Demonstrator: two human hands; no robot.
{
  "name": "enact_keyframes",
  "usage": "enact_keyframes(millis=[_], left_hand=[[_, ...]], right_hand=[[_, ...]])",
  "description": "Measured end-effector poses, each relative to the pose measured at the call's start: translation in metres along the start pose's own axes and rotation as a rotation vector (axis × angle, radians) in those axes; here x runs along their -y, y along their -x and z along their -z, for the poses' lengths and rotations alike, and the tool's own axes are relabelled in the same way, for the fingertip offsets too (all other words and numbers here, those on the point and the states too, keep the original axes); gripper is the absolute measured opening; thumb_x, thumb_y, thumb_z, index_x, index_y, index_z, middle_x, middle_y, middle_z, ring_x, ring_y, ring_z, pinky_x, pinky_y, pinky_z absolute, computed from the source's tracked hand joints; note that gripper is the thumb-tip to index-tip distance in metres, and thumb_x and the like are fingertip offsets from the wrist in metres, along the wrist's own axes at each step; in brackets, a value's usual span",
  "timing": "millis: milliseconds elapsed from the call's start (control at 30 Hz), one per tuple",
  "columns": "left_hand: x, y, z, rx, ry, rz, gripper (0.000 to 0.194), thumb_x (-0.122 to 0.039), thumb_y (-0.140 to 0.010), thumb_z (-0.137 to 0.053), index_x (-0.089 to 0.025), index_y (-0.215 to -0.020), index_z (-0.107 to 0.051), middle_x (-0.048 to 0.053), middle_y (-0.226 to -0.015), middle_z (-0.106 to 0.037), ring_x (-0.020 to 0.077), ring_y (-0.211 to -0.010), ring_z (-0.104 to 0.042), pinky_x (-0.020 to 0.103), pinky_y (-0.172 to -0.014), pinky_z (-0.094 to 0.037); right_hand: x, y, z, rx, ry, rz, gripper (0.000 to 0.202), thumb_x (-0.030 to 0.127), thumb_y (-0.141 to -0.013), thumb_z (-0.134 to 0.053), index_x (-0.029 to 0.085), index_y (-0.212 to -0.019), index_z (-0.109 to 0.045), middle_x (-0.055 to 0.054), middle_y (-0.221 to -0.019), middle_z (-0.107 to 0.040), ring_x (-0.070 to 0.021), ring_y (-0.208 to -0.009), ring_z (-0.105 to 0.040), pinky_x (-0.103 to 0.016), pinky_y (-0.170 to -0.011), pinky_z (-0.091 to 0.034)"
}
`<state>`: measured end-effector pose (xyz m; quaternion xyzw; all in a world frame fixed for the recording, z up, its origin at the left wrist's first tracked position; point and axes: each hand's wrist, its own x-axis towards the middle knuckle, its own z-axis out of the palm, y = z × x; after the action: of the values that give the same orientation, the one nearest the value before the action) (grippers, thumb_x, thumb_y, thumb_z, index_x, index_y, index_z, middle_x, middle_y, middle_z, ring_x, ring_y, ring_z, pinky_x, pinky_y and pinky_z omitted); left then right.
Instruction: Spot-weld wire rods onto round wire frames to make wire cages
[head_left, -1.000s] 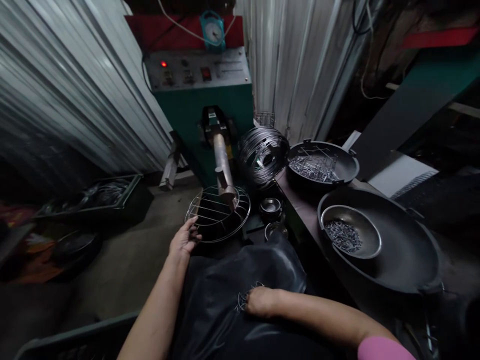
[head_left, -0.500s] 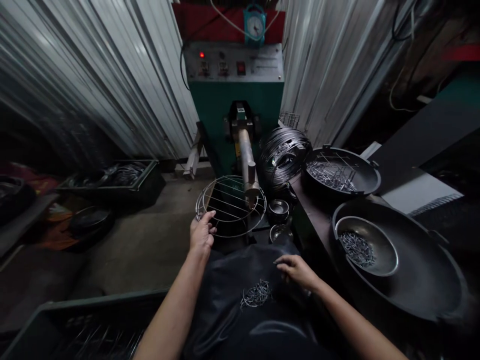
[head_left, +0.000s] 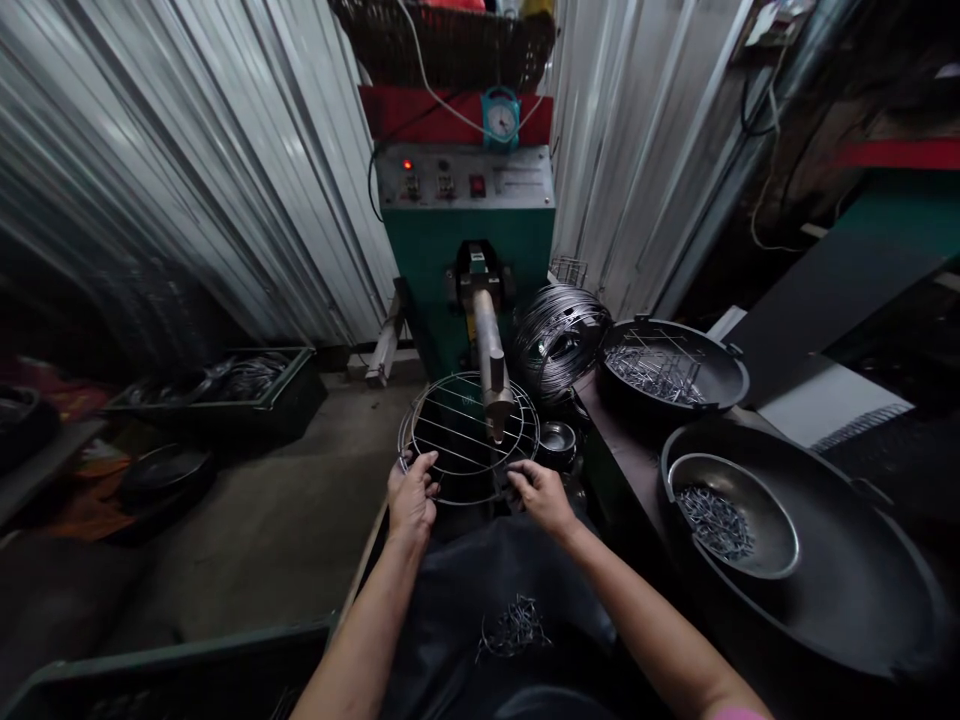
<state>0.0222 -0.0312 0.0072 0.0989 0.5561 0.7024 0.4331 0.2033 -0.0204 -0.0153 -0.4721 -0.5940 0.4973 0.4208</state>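
A round wire rack with parallel bars and two rings lies under the metal arm of a green machine. My left hand grips the rack's left front edge between thumb and fingers. At the right front edge, my right hand is closed in a pinch against the rack; whatever small piece it holds is hidden. A pile of short bent wires rests on the dark apron over my lap.
On the right, a steel bowl of short wires sits in a large pan, with another pan behind. A wire coil stands beside the machine. Crates of wire parts are on the left.
My right hand has moved forward and left from above the apron to the rack's edge. My left hand still holds the rack. The view has tilted upward.
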Motion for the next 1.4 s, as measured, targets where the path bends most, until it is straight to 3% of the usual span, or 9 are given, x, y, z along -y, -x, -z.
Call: enact_keyframes(millis=[167, 333, 600, 933, 1400], left_hand=[[0.000, -0.003, 0.000, 0.006, -0.025, -0.059, 0.048, -0.027, -0.047, -0.072, -0.021, -0.085, -0.044, -0.011, -0.059, -0.035, 0.0022, -0.042, -0.027, 0.015, -0.040, -0.025], [0.001, -0.005, 0.000, -0.015, -0.029, -0.028, 0.050, -0.027, -0.046, -0.072, -0.021, -0.086, -0.043, -0.010, -0.060, -0.039, 0.0026, -0.043, -0.030, 0.016, -0.040, -0.025], [0.000, -0.004, -0.001, -0.060, -0.041, -0.008, 0.052, -0.029, -0.042, -0.073, -0.020, -0.083, -0.043, -0.010, -0.057, -0.038, 0.0035, -0.044, -0.031, 0.017, -0.040, -0.026], [0.004, -0.014, 0.000, -0.084, -0.043, -0.010, 0.051, -0.029, -0.040, -0.074, -0.019, -0.081, -0.045, -0.009, -0.059, -0.040, 0.0044, -0.046, -0.033, 0.017, -0.039, -0.026], [0.001, -0.011, -0.004, -0.090, -0.050, 0.010, 0.050, -0.031, -0.039, -0.075, -0.019, -0.077, -0.046, -0.010, -0.056, -0.038, 0.0041, -0.044, -0.032, 0.017, -0.038, -0.027]], right_hand=[[0.002, -0.005, 0.001, 0.010, -0.084, -0.072, 0.025, 0.039, -0.072, -0.053, 0.017, -0.081, -0.058, 0.003, -0.058, -0.057, -0.0114, -0.042, -0.055, -0.019, -0.032, -0.040], [-0.001, -0.007, -0.001, 0.025, -0.112, -0.064, 0.018, 0.034, -0.070, -0.056, 0.018, -0.077, -0.059, 0.003, -0.055, -0.056, -0.0105, -0.045, -0.055, -0.021, -0.041, -0.047], [0.002, -0.007, -0.005, -0.003, -0.150, -0.051, 0.020, 0.034, -0.071, -0.056, 0.017, -0.082, -0.060, 0.004, -0.055, -0.056, -0.0105, -0.046, -0.055, -0.021, -0.043, -0.047], [-0.001, -0.011, -0.007, -0.009, -0.032, 0.007, 0.019, 0.030, -0.075, -0.051, 0.017, -0.085, -0.061, 0.004, -0.052, -0.054, -0.0105, -0.045, -0.050, -0.021, -0.044, -0.041], [-0.001, -0.010, -0.010, -0.073, 0.064, 0.107, 0.020, 0.031, -0.079, -0.048, 0.017, -0.085, -0.061, 0.003, -0.054, -0.052, -0.0108, -0.048, -0.049, -0.021, -0.048, -0.039]])
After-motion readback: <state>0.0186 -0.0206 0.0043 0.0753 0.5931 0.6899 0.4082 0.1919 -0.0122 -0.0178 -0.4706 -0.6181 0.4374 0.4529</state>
